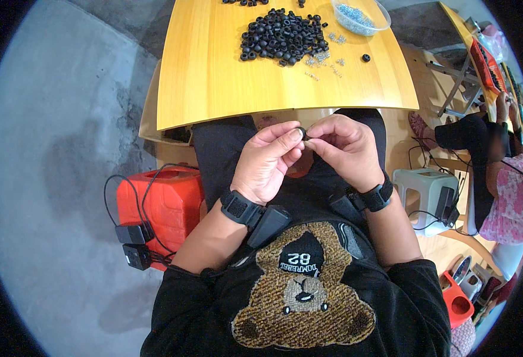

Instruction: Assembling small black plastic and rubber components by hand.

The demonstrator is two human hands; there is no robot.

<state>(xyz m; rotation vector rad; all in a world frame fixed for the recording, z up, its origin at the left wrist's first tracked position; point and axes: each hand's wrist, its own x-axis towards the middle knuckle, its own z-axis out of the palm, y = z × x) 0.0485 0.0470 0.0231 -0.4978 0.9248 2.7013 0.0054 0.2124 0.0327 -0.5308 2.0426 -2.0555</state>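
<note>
Fingers (286,141) of the left hand (262,163) and right hand (352,152) are pinched together on one small black part (303,134) — held just off the near edge of the table (214,77). Similar black pieces (282,37) are heaped on the table.

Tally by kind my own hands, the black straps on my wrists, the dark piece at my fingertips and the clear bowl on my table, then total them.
Hands: 2 (left hand, right hand)
Black straps: 2
Dark piece: 1
Clear bowl: 1
Total: 6
</note>
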